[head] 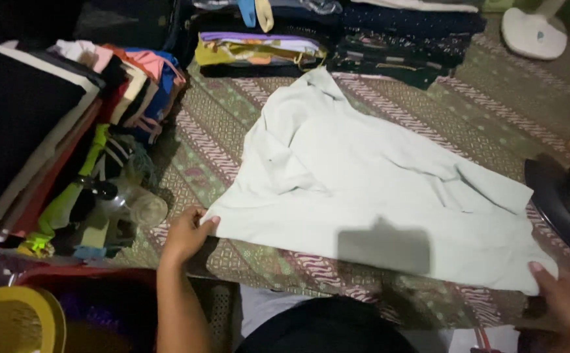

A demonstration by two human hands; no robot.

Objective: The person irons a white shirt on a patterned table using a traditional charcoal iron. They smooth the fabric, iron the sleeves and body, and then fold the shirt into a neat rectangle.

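A pale mint-white garment (363,189) lies spread out on a patterned batik cloth (213,144) on the floor. My left hand (187,235) pinches the garment's near left corner. Near the lower right edge of the view, my right hand (569,302) grips the garment's near right corner. Both corners are held low against the cloth. A dark rectangular shadow falls on the garment's near edge.
Stacks of folded clothes (89,111) stand at the left, more folded piles (337,39) along the far side. A dark clothes iron (566,193) with a wooden handle sits at the right. A clear bottle (134,202) lies by the left stack. A yellow plastic rim (17,314) shows at bottom left.
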